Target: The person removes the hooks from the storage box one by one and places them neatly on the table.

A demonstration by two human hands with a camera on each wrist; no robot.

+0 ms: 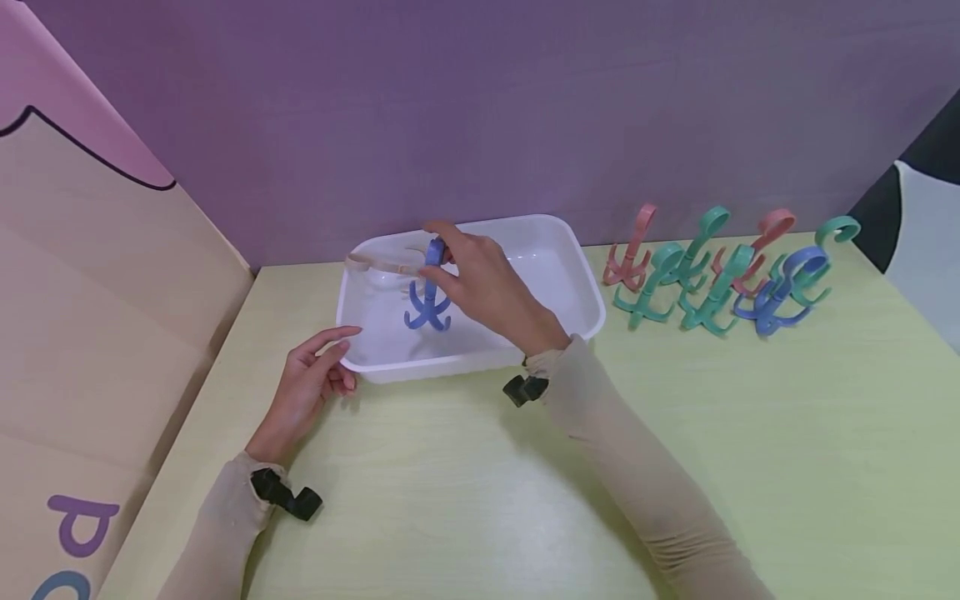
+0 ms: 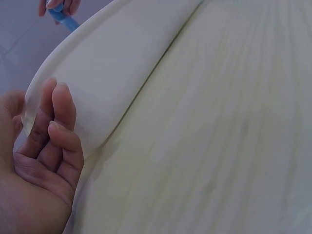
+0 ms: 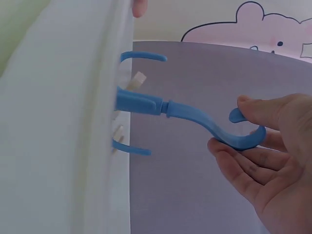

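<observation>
My right hand (image 1: 483,279) grips the curved top of a blue multi-prong hanging hook (image 1: 429,296). The hook is upright, its prongs pointing down inside the white tray (image 1: 525,221). From the right wrist view, thumb and fingers pinch the hook's (image 3: 195,114) bend; the tray wall hides its lower part. A beige hook (image 1: 382,265) lies in the tray behind the blue one, partly covered by it and by my fingers. At the tray's near left corner, my left hand (image 1: 311,375) holds the rim, with the tray edge (image 2: 92,44) between thumb and fingers in the left wrist view.
Right of the tray, several hooks stand on the pale table (image 1: 450,500): red ones such as this red hook (image 1: 630,258), green ones such as this green hook (image 1: 712,292), and a blue hook (image 1: 780,292). A purple wall panel (image 1: 487,108) rises behind the tray.
</observation>
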